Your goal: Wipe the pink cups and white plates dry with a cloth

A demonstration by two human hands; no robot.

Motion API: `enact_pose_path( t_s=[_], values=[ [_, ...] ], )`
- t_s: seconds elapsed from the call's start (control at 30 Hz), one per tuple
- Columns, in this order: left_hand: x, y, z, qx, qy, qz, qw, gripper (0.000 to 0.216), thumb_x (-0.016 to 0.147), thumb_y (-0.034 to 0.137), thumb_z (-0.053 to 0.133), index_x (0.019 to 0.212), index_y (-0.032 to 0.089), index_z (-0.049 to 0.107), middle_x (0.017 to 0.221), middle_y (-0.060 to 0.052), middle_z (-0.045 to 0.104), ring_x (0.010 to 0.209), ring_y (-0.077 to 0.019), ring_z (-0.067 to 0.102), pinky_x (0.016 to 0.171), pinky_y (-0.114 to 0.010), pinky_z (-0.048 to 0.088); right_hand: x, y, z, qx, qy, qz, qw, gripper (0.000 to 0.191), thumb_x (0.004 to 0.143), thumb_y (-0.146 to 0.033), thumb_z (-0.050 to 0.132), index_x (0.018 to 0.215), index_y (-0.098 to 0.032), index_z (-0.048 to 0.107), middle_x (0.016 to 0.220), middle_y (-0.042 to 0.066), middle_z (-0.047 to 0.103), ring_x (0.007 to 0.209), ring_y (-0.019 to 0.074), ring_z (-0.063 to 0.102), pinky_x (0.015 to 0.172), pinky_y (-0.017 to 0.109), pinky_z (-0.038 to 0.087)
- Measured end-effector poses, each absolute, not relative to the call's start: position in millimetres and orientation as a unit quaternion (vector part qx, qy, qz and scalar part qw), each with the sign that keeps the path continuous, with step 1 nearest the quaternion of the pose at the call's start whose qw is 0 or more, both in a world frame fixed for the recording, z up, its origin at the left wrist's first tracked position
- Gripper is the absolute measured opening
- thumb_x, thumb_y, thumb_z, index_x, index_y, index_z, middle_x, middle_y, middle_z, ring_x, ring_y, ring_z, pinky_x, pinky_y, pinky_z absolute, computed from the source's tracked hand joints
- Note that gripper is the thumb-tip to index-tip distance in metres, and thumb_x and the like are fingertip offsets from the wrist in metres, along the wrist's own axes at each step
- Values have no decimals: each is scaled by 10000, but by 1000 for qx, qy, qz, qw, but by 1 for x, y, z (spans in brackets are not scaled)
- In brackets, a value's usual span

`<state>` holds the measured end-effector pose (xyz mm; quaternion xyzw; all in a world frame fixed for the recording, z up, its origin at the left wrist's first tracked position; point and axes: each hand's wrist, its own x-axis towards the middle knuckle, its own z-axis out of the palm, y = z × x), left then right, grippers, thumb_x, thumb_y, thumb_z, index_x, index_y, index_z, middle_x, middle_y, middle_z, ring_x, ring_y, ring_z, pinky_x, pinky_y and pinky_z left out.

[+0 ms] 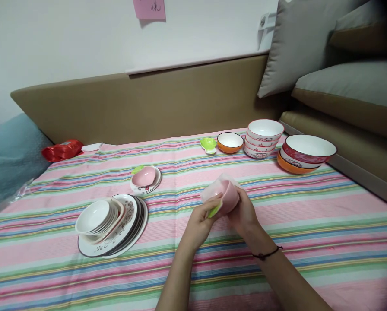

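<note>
Up top, a pink note (149,9) bears cropped handwriting. Lower right of centre, the left hand (199,219) and right hand (244,214) have their grip closed round a green-trimmed pink bowl (229,201) and white wrapping (209,193).

right hand (244,213): partly hidden | pink note (149,9): top cut off

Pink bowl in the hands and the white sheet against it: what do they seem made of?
The pink bowl is probably glazed ceramic, going by its smooth, even colour, though plastic is possible. The white sheet is thin and matte, perhaps tissue or soft wrapping foam: pink shows faintly through.
</note>
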<state>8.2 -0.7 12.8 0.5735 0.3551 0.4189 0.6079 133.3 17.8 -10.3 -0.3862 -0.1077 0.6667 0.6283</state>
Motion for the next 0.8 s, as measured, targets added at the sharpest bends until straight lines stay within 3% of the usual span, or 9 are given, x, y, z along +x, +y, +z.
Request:
enact_pose_path(
  t_s=[0.13,0.27,0.37,0.43,0.5,0.63,0.73,0.8],
  values=[
    [11,-4,14,625,342,348,610,451,697,307,762,1123,190,675,1139,-83,668,1089,-294,569,944,-361,433,135,16,-14,-471,-186,567,650,273,790,-443,544,860,-213,674,792,5,709,835,234,657,755,355,539],
    [10,-5,8,544,335,393,661,460,755,409,717,1131,154,649,888,-48,675,705,-158,569,635,-248,440,133,10,-15,-489,-429,388,653,350,870,-402,500,1116,-217,666,1219,49,653,1212,243,536,1090,425,360],
    [6,-3,5,488,343,440,671,452,830,450,632,1153,135,655,737,-27,641,560,-106,489,534,-219,376,133,8,-11,-433,-527,347,644,384,889,-392,497,1212,-229,628,1338,47,578,1284,242,479,1140,445,293],
    [3,-2,5,492,326,455,667,445,811,421,666,1161,145,669,838,-58,686,692,-157,582,654,-259,452,134,10,-10,-435,-491,384,649,367,879,-410,513,1163,-227,656,1262,52,630,1234,256,521,1098,441,357],
    [1,-2,8,506,303,455,668,431,802,400,678,1162,163,681,975,-90,712,884,-236,634,833,-343,477,137,15,-11,-456,-387,470,649,334,851,-442,532,1041,-220,694,1055,52,713,1078,271,610,964,428,476],
    [2,-1,11,571,312,422,631,360,817,341,652,1148,207,698,1170,-91,681,1176,-317,555,1078,-470,333,143,22,-15,-437,-166,632,619,291,786,-458,556,844,-198,673,720,9,699,700,221,646,639,343,546],
    [7,-1,8,621,335,400,585,323,831,286,614,1135,223,703,1206,-72,666,1275,-314,478,1160,-492,177,144,23,-17,-410,-110,655,625,280,778,-439,535,828,-193,658,698,5,693,643,202,640,616,328,548],
    [12,-2,4,638,353,384,567,349,811,262,621,1149,214,688,1203,-73,665,1240,-319,500,1132,-489,243,141,22,-18,-420,-121,645,627,313,789,-455,502,842,-194,665,722,16,702,698,228,662,673,368,560]
  ],
)
